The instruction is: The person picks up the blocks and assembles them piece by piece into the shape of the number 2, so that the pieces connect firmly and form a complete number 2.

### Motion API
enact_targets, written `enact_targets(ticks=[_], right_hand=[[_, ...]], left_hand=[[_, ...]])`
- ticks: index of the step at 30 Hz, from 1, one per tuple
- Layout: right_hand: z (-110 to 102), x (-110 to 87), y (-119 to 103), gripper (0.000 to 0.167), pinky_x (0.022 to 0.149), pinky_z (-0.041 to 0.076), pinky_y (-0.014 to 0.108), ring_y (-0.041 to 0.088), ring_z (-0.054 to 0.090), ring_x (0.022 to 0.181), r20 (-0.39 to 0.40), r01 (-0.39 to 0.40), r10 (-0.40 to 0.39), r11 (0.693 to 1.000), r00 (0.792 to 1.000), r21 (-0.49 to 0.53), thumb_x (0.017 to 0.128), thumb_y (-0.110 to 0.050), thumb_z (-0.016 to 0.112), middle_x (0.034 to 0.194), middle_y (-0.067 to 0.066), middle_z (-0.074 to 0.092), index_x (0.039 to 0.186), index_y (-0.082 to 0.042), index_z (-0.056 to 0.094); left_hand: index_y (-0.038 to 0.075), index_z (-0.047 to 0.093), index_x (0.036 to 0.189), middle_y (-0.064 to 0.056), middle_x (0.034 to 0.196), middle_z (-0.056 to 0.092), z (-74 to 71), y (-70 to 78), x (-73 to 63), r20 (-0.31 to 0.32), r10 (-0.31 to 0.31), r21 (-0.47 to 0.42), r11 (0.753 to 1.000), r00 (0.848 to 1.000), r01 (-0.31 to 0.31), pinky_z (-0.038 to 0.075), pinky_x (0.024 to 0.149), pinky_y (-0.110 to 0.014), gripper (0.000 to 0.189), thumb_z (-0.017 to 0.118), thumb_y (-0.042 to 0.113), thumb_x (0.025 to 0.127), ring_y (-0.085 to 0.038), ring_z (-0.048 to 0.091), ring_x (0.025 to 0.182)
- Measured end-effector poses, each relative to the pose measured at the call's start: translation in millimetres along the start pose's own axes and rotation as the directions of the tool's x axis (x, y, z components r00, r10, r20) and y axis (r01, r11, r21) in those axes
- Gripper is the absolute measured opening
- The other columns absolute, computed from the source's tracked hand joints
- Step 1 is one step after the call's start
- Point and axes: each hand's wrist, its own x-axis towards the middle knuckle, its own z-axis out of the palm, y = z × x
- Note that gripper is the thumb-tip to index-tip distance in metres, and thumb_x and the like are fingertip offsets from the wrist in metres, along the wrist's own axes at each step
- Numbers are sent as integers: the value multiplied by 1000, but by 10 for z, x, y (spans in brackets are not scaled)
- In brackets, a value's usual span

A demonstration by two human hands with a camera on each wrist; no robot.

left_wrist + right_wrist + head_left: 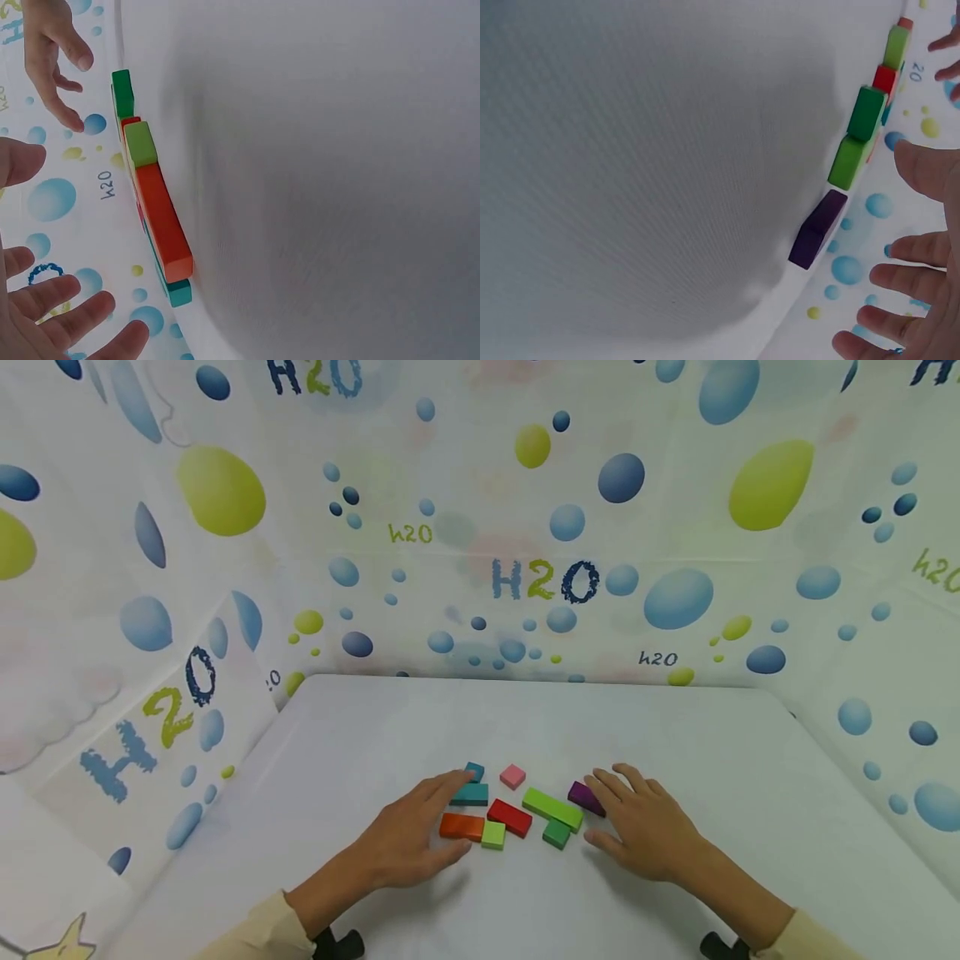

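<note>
My left hand [408, 833] hovers over the left side of a cluster of coloured blocks, fingers spread and holding nothing. Nearest to it are an orange block [461, 826], a teal block [470, 795], a small blue-teal cube [475, 772] and a lime cube [492, 836]. A red block [510, 817], a pink cube [513, 777], a long lime-green block [552, 809] and a dark green cube [557, 833] lie in the middle. On the right, my right hand [647, 828] is spread beside a purple block [586, 798], its fingertips overlapping the block's edge in the head view.
The blocks lie on a white tabletop [525, 718]. Behind it and along both sides hangs a white sheet [465, 468] printed with blue and lime bubbles and H2O lettering. Dark wrist straps [339, 945] show at the bottom edge.
</note>
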Motion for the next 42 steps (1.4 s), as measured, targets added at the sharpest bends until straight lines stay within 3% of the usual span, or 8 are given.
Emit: enact_targets(ticks=[5,9,13,21,31,42], right_hand=[[45,82,59,74,103,48,57,34,50,129,52,-61,56,992,997,107,92,-50,69,145,12,55,148,-5,49],[99,123,147,71,102,50,52,32,52,123,77,-76,62,978,995,193,94,-42,70,140,13,58,148,-3,48],[164,151,216,67,102,50,50,30,52,120,93,-82,63,971,994,223,95,-38,70,134,14,60,146,0,49],[208,244,249,49,91,54,41,20,54,103,80,-110,92,955,993,277,91,-29,76,113,7,65,129,0,62],[255,290,232,35,81,53,36,15,51,92,117,-140,110,948,987,286,89,-20,77,95,0,61,115,-1,66],[224,221,280,27,77,53,32,13,50,88,51,-68,57,965,997,254,89,-15,77,92,-1,60,109,-1,66]], left_hand=[[40,22,160,7,161,35,55,55,23,21,-21,-39,999,1000,22,48,105,-55,87,72,46,89,-19,38,143],[37,24,160,6,160,37,96,120,62,44,0,-51,999,999,2,48,105,-55,87,71,49,88,-18,40,142],[32,27,159,5,159,38,110,168,80,39,38,-28,999,999,-37,48,105,-55,86,71,51,88,-19,42,141],[33,27,159,6,158,39,109,146,66,12,65,3,998,998,-65,46,107,-52,82,69,49,90,-18,42,141],[33,29,158,5,157,41,129,113,45,12,54,-5,999,998,-54,45,108,-55,79,67,49,90,-20,43,141],[30,30,158,5,158,40,141,101,53,25,57,-5,998,998,-57,44,108,-56,80,67,50,90,-21,44,140]])
